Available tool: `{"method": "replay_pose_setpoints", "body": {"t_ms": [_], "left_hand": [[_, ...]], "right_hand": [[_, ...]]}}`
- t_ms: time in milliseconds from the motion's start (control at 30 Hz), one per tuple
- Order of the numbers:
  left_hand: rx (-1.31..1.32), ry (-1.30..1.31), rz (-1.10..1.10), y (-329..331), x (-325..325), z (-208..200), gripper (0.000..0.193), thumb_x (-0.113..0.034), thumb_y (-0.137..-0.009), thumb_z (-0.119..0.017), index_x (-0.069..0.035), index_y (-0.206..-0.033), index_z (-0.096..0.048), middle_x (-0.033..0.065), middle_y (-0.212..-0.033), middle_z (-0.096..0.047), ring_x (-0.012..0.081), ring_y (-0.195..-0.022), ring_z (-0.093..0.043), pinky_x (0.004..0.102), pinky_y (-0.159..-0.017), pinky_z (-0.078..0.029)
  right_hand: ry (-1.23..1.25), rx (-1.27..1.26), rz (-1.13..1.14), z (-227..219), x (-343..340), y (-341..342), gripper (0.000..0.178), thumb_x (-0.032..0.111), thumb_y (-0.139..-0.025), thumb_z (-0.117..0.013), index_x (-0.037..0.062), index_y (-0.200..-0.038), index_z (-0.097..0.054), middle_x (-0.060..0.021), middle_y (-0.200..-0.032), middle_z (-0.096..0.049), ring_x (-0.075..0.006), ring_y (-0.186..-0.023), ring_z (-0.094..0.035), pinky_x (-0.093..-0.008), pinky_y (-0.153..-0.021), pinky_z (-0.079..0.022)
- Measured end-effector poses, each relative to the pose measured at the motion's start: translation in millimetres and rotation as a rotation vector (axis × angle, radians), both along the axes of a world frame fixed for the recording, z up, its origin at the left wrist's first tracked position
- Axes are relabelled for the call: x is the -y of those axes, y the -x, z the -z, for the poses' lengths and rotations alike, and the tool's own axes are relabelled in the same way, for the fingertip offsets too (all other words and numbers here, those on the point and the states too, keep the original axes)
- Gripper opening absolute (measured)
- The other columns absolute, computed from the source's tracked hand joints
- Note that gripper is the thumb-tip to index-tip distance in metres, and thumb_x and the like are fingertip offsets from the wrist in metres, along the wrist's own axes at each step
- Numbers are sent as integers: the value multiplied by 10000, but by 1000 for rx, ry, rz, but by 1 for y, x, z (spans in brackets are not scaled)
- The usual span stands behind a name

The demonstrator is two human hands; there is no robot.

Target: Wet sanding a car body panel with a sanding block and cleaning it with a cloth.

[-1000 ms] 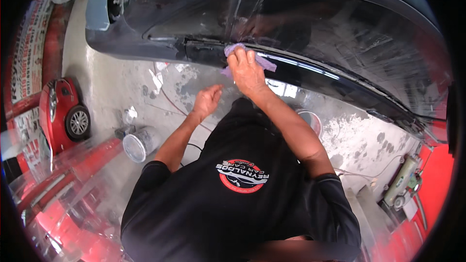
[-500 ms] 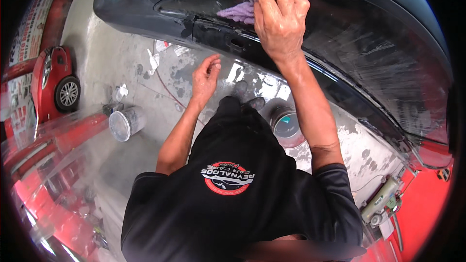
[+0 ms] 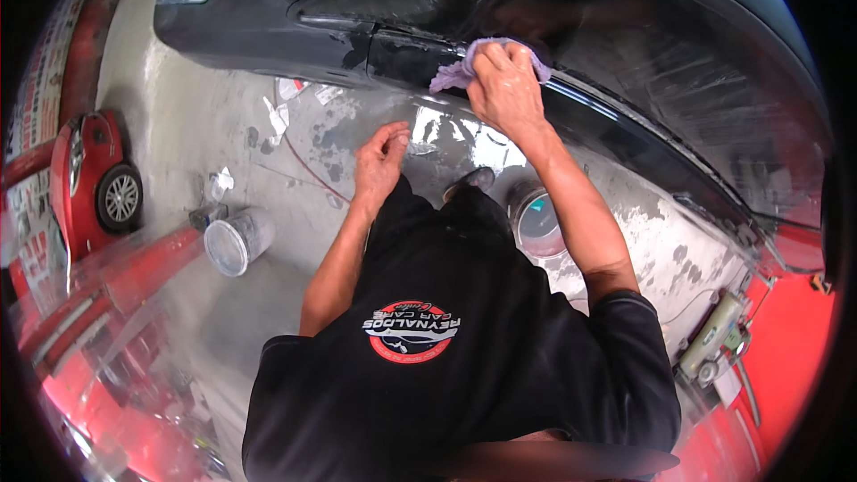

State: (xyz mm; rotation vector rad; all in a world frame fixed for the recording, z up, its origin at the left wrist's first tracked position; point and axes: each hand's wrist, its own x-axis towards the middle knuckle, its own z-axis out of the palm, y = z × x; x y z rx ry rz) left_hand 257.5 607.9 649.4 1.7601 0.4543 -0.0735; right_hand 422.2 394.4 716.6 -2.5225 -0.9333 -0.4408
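Near left on the floor (image 3: 295,303), a pale bucket (image 3: 257,232) stands. Farther, the left hand (image 3: 381,161) hangs with a loose, half-curled grip; beyond, rightward, the right hand (image 3: 509,94) clasps a purple cloth (image 3: 453,78) at the dark car's (image 3: 241,31) side.

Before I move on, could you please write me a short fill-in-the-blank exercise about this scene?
The purple cloth is held in the person's ____ hand.
The left hand is ____, its fingers loosely curled.
The pale-rimmed bucket is on the person's ____ side.
The person's shirt is mostly ____ in colour.

Missing words: right; empty; left; black.
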Motion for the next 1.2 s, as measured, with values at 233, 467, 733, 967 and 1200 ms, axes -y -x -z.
{"method": "replay_pose_setpoints", "body": {"t_ms": [233, 467, 733, 967, 1200], "left_hand": [[-94, 554, 287, -74, -7, -10, 417, -329, -1091, -502, -11, -1339, -610, 85, -1252, -688, 180, -1085, -661, 314, -961, -510], [-382, 1291, 479, -123, 3, -17, 381, -301, -1073, -519, -30, -1326, -607, 49, -1186, -677, 150, -1106, -629, 308, -968, -508], [-141, 728, 512, -131, -1, -38, 251, -91, -1027, -559, -18, -1264, -600, 40, -1154, -655, 97, -1070, -595, 263, -974, -464], [-55, 661, 251, -122, 17, -39, 251, -102, -1035, -571, -17, -1270, -583, 35, -1158, -633, 106, -1070, -588, 275, -986, -460], [-147, 799, 122, -125, 8, -19, 261, -113, -1029, -591, -8, -1269, -584, 54, -1186, -644, 129, -1100, -605, 297, -982, -481]], "right_hand": [[-541, -244, 147, -16, -9, 51, 195, -30, -723, -611, -19, -916, -628, -153, -1071, -683, -376, -1085, -597, -441, -975, -459], [-406, -355, 228, -18, -64, 99, 221, -16, -742, -656, -2, -962, -663, -140, -1112, -691, -392, -1159, -594, -467, -1025, -471], [-1212, -521, 1005, 6, -90, 88, 378, 221, -899, -788, 17, -1211, -723, -123, -1073, -697, -182, -894, -680, -303, -757, -545], [-845, -309, 805, 25, -89, 31, 224, 107, -885, -731, 5, -1084, -747, -156, -991, -741, -264, -822, -729, -361, -764, -569], [-417, -218, 869, 15, -98, 15, 104, 137, -923, -680, 44, -969, -673, -172, -967, -666, -393, -914, -675, -494, -812, -550]]}}
